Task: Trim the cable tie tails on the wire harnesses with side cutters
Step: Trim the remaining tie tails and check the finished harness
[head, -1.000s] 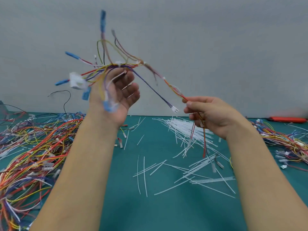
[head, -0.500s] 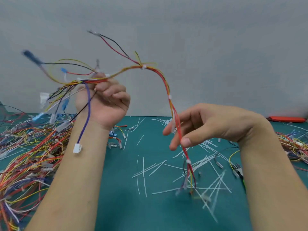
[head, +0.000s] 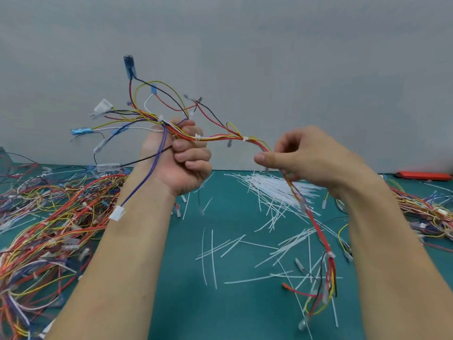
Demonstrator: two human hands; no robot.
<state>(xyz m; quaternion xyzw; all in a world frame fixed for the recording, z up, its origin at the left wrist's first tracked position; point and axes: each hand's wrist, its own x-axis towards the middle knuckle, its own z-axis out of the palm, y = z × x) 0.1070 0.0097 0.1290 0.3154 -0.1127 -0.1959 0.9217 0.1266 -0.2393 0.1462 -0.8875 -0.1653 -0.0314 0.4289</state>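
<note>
While the lower end of the wire harness (head: 327, 261) dangles nearest the camera over the scattered cut tie tails (head: 277, 190) on the green mat (head: 186, 278), its upper run is held in the air between both hands. The left hand (head: 182, 158) has its fingers curled tight round the bundle just past a white cable tie (head: 197, 137); the right hand (head: 306, 155) seems to pinch the red and yellow wires between thumb and fingertips, though motion blur there leaves the contact uncertain. This looks like an inspection pass, so it would pay to run the bundle slowly through the right fingers and turn each tie toward the eye, feeling for any tail left long. No side cutters are clearly visible; they may lie among the wires at right. Further back sit harness heaps (head: 41, 231) on both sides, and an orange object (head: 425, 175) is too cropped to identify.
</note>
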